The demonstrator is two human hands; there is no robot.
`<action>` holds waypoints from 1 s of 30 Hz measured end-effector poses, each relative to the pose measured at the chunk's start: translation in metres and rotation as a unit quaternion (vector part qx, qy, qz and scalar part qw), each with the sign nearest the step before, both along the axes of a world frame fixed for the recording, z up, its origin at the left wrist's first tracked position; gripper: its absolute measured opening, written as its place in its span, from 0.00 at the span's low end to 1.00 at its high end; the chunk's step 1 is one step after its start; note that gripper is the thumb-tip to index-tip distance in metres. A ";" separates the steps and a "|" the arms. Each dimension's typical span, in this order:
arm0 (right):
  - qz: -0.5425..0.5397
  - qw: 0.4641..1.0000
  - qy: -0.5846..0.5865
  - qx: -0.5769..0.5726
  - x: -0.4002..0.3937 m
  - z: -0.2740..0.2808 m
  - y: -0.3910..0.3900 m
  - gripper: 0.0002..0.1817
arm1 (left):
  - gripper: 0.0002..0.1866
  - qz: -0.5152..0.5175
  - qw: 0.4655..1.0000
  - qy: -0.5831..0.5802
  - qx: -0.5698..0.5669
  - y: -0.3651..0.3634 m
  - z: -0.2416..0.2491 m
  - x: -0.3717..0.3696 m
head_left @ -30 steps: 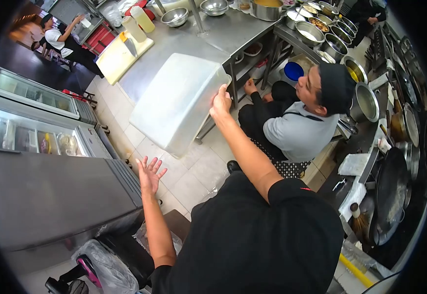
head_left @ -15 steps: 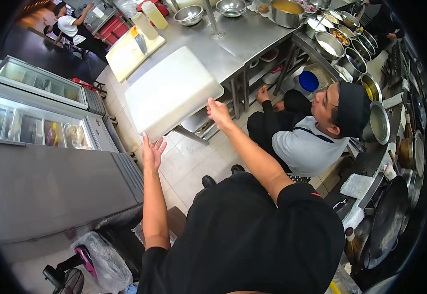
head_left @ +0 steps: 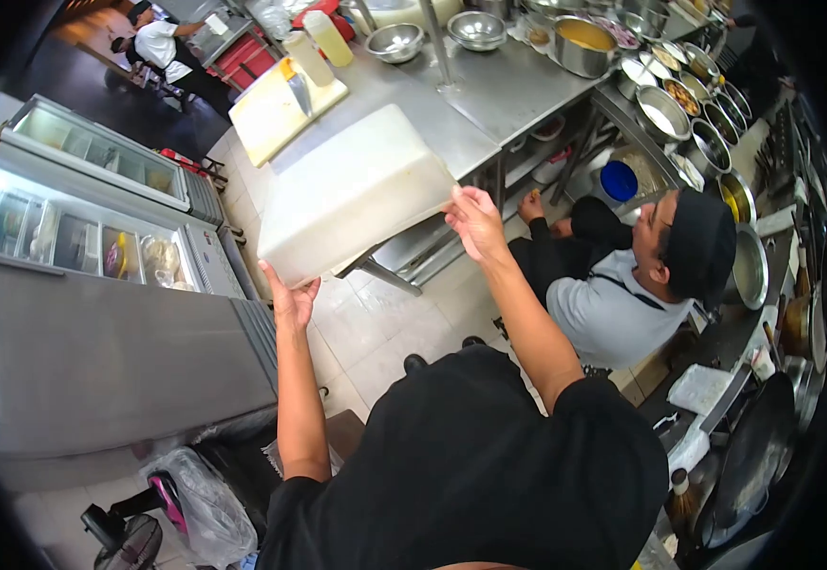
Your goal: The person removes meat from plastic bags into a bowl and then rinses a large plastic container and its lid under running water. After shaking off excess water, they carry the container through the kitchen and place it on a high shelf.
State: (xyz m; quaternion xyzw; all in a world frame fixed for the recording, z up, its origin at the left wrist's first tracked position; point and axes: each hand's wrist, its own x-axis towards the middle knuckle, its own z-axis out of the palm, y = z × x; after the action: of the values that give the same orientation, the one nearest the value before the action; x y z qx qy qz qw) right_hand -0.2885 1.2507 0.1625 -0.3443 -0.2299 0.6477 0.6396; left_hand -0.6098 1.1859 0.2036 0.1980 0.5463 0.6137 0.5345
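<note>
A large white translucent plastic tub (head_left: 352,190) is tilted with its flat base turned up, over the near edge of the steel table (head_left: 470,123). My left hand (head_left: 290,299) is at its near left corner, the thumb along the side and the fingers partly under the rim. At the right corner, my right hand (head_left: 475,223) pinches the rim between thumb and fingers. Beyond the tub, a knife (head_left: 297,93) with a yellow-orange handle lies on a cream cutting board (head_left: 266,128).
A co-worker in a black cap (head_left: 703,247) sits low on my right, beside the counter with several metal bowls (head_left: 665,114). Open-topped chest freezers (head_left: 81,233) stand to my left. A blue round container (head_left: 620,180) is under the counter. Squeeze bottles (head_left: 326,38) stand on the table.
The tub has tipped more, showing more of its near side. My left hand has closed in on its corner, where its fingers were spread before. The view has shifted slightly.
</note>
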 end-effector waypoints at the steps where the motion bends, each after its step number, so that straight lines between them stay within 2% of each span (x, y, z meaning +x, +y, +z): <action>1: 0.047 0.993 0.110 -0.009 -0.002 0.007 -0.003 0.21 | 0.50 -0.012 1.000 -0.011 -0.004 -0.004 0.009 0.000; 2: 0.094 0.971 0.218 -0.021 -0.002 0.011 -0.004 0.19 | 0.48 -0.025 0.999 -0.021 -0.009 -0.009 0.015 -0.001; 3: 0.182 0.935 0.303 0.026 -0.005 0.009 0.001 0.19 | 0.48 -0.018 1.000 -0.022 -0.004 -0.011 0.018 -0.002; 4: 0.189 0.934 0.301 0.028 -0.010 0.009 0.001 0.19 | 0.47 -0.021 1.000 -0.017 0.006 -0.013 0.020 -0.003; 6: 0.239 0.889 0.384 0.068 -0.019 0.040 -0.008 0.23 | 0.45 -0.019 0.999 -0.013 0.022 -0.016 0.029 -0.001; 7: 0.268 0.876 0.390 0.094 -0.022 0.046 -0.007 0.25 | 0.44 0.003 1.000 0.001 0.025 -0.019 0.035 0.000; 9: 0.264 0.883 0.379 0.086 -0.028 0.068 -0.012 0.25 | 0.43 0.030 0.999 0.016 0.031 -0.026 0.032 -0.015; 10: 0.253 0.892 0.368 0.077 -0.032 0.077 -0.013 0.26 | 0.43 0.008 0.997 -0.042 0.064 -0.030 0.019 -0.040; 11: 0.260 0.885 0.377 0.081 -0.034 0.083 -0.011 0.26 | 0.44 -0.014 0.990 -0.100 0.096 -0.035 0.026 -0.042; 12: 0.265 0.884 0.376 0.081 -0.037 0.088 -0.008 0.26 | 0.44 -0.010 0.990 -0.100 0.099 -0.042 0.030 -0.042; 14: 0.225 0.900 0.368 0.065 -0.044 0.100 0.000 0.27 | 0.46 -0.013 0.978 0.096 0.186 -0.059 0.045 -0.036; 15: 0.226 0.898 0.372 0.055 -0.043 0.109 0.003 0.27 | 0.50 0.007 0.957 0.233 0.171 -0.064 0.048 -0.036; 16: 0.230 0.898 0.371 0.052 -0.042 0.120 0.003 0.27 | 0.50 0.011 0.958 0.232 0.168 -0.066 0.046 -0.037; 18: 0.182 0.933 0.307 -0.049 -0.046 0.152 -0.004 0.25 | 0.49 -0.036 0.893 0.425 0.144 -0.068 0.036 -0.041; 19: 0.183 0.932 0.308 -0.057 -0.050 0.163 -0.008 0.25 | 0.38 -0.048 0.888 0.419 0.181 -0.066 0.011 -0.049; 20: 0.185 0.932 0.306 -0.057 -0.054 0.168 -0.008 0.25 | 0.38 -0.046 0.889 0.417 0.181 -0.067 0.010 -0.047; 22: 0.197 0.940 0.277 -0.024 -0.058 0.176 -0.005 0.25 | 0.25 0.021 0.937 0.339 0.079 -0.069 0.005 -0.036; 23: 0.198 0.941 0.273 -0.025 -0.057 0.175 0.000 0.25 | 0.18 0.057 0.932 0.339 0.114 -0.068 -0.005 -0.035; 25: 0.305 0.936 0.129 0.121 -0.046 0.171 0.013 0.25 | 0.17 0.059 0.926 0.360 0.094 -0.075 0.007 -0.027; 26: 0.307 0.936 0.124 0.121 -0.036 0.173 0.008 0.25 | 0.15 0.060 0.918 0.385 0.072 -0.080 0.015 -0.023; 27: 0.252 0.953 -0.008 0.169 -0.023 0.179 0.002 0.23 | 0.15 0.062 0.919 0.382 0.075 -0.084 0.022 -0.023; 28: 0.193 0.947 -0.141 0.213 -0.011 0.182 -0.001 0.22 | 0.15 0.040 0.906 0.418 0.058 -0.088 0.029 -0.026; 30: 0.095 0.954 -0.201 0.202 0.014 0.166 0.004 0.22 | 0.14 0.018 0.894 0.446 0.034 -0.098 0.027 -0.040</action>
State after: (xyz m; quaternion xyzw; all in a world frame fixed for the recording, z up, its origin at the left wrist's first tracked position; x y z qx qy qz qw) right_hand -0.2741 1.2546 0.3282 -0.3077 -0.5116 0.5624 0.5721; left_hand -0.6495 1.0876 0.2307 0.4591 0.7096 0.4888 0.2162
